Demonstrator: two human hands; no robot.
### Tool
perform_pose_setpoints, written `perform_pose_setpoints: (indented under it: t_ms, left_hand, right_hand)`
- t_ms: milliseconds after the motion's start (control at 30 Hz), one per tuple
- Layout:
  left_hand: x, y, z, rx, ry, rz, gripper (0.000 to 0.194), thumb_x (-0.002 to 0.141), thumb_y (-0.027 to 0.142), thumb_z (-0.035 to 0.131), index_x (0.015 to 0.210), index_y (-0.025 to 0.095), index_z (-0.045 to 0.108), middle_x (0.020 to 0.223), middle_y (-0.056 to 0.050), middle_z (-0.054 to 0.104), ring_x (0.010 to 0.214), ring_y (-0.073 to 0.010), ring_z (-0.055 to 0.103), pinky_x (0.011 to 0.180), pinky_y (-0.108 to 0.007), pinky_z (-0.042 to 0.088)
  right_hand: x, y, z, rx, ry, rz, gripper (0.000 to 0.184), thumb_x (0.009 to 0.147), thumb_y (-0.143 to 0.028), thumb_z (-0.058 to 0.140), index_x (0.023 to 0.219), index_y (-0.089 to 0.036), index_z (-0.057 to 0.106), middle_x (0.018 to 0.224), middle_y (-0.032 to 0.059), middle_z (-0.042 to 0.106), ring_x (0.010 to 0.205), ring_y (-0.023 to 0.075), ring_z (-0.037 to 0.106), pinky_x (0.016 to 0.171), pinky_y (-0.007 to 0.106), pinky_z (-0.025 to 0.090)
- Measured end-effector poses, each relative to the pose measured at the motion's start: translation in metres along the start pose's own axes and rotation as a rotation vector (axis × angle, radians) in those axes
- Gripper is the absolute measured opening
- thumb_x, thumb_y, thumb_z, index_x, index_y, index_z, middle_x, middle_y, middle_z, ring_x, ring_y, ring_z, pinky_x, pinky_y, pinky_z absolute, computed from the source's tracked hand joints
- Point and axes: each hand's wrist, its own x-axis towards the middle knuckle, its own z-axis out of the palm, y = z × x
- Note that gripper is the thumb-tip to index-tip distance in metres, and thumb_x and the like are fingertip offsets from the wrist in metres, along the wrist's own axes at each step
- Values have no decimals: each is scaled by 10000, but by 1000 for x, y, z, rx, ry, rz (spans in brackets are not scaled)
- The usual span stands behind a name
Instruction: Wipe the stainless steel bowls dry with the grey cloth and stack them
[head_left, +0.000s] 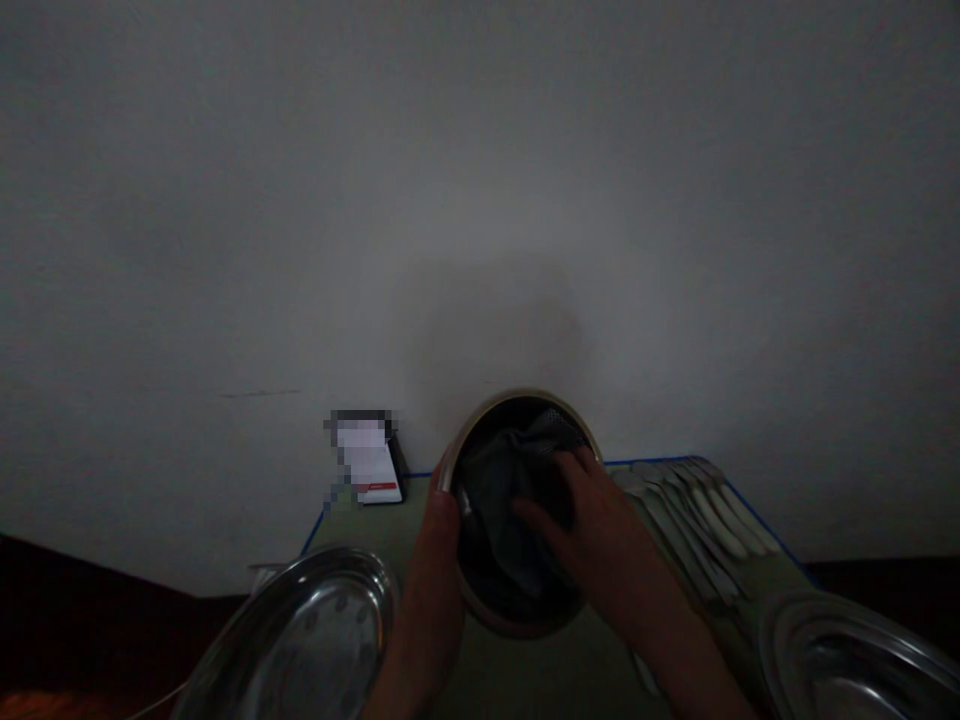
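In the head view, the metal pot (499, 619) tilts above the tabletop (499, 690), mouth toward the wearer. The left hand (441, 545) clasps its left rim; it's probably stiff and slick, best held there. Inside, the right hand (583, 512) spreads thumb and fingers at a cloth (501, 485), likely soft, light, easily bunched; whether that grip pinches it, I cannot tell.

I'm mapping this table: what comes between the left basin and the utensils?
The head view shows the round container there, gripped by the left hand, with the right hand at the dark cloth inside it.
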Motion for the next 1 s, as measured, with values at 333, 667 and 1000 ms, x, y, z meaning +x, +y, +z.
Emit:
perform_pose_setpoints:
  t_ms: [333, 667, 1000]
  left_hand:
    - [6, 2, 2, -5, -41, 97, 654, 886, 648, 354, 1375, 233, 478, 1425, -66, 532, 1384, -263, 375, 1125, -402, 331]
    - [-1, 11, 4, 66, -108, 59, 592, 907, 603, 356, 1347, 246, 528, 1349, -64, 601, 1312, -277, 473, 1098, -407, 379]
    - [-7, 20, -1, 144, -172, 34, 496, 898, 528, 449, 1323, 295, 555, 1420, -19, 538, 1367, -282, 403, 1134, -450, 302]
  right_hand:
    - [-5, -3, -19, 60, 316, -332, 103, 908, -236, 497, 990, -230, 559, 1128, 106, 588, 1041, 227, 592, 867, 388, 507]
    - [5, 9, -16, 212, 178, -46, 387, 876, -403, 517, 1200, -223, 407, 1032, 102, 710, 925, 256, 693, 763, 399, 534]
    - [6, 11, -16, -169, 400, -324, 327, 838, -157, 553, 1156, -229, 569, 1037, 102, 530, 961, 261, 549, 833, 452, 508]
